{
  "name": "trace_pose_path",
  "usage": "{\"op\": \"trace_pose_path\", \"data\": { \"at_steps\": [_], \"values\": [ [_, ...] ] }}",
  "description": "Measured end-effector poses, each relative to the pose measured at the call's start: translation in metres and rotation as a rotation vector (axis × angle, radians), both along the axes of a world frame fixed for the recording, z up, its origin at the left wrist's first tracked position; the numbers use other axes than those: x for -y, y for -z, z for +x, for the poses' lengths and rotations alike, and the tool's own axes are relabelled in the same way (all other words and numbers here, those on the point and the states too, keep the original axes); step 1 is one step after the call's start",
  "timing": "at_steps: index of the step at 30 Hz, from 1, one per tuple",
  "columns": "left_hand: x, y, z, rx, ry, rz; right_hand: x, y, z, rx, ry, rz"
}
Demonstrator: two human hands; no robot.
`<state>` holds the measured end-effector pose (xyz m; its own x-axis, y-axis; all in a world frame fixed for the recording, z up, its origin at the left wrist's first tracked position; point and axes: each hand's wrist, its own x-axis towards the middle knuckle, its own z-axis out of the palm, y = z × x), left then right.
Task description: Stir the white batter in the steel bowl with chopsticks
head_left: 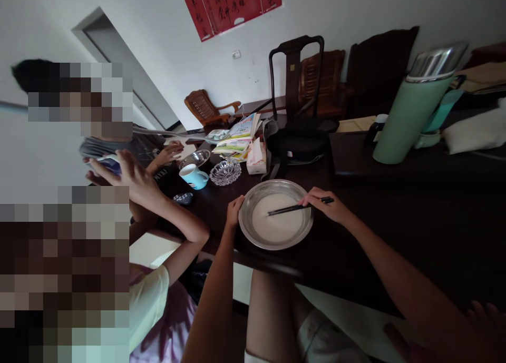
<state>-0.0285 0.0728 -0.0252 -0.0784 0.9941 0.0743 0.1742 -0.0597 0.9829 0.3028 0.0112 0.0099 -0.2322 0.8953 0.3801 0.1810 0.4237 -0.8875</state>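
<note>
The dark worktop (367, 215) runs beneath everything, and the metal bowl (245, 234) stands near its front edge. Behind the bowl and well to its right, a green thermos flask (411, 110) leans in view. Just behind the bowl sit a black bag (296, 144) and, left of the bag, a pile of booklets (239, 136); a tissue packet (256, 157) lies between these and the bowl. Inside the bowl is a whitish liquid (276, 227). Left of the bowl are a cut-glass dish (225, 173) and a light-blue mug (193, 177). The right hand (322, 204), over the bowl's right rim, has its fingers pinching black chopsticks (290, 209), tips in the liquid. The left hand (234, 211) holds the bowl's left rim, its fingers close together.
</note>
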Motion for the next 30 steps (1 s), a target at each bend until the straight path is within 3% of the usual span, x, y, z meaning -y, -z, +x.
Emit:
{"op": "trace_pose_path", "data": {
  "at_steps": [3, 6, 10, 15, 17, 21, 26, 30],
  "values": [
    [0.0007, -0.0008, 0.0004, -0.002, 0.001, 0.0, -0.0021, 0.0007, 0.0057, -0.091, 0.094, -0.025],
    [0.0008, -0.0013, 0.0006, -0.004, -0.005, 0.004, -0.0016, 0.0013, 0.0054, -0.163, 0.041, -0.082],
    [0.0004, -0.0013, -0.0001, -0.006, -0.01, 0.006, 0.0008, 0.0006, -0.0027, -0.024, -0.04, -0.02],
    [-0.0004, -0.001, -0.0003, 0.0, -0.008, 0.003, -0.0004, -0.0005, 0.004, -0.121, 0.096, -0.035],
    [-0.0008, -0.0011, -0.0003, 0.001, -0.007, 0.0, -0.0004, 0.0006, 0.0039, -0.155, 0.068, -0.062],
    [-0.0007, -0.0016, -0.0005, -0.003, -0.007, -0.007, -0.0002, 0.0029, -0.0019, -0.011, -0.005, -0.004],
    [0.0006, -0.0012, -0.0002, 0.0, 0.0, -0.011, -0.0009, 0.0001, 0.0061, -0.109, 0.125, -0.006],
    [0.0008, -0.001, -0.0006, 0.0, 0.006, -0.008, 0.0021, -0.0007, 0.0006, -0.106, 0.008, -0.049]
  ]
}}
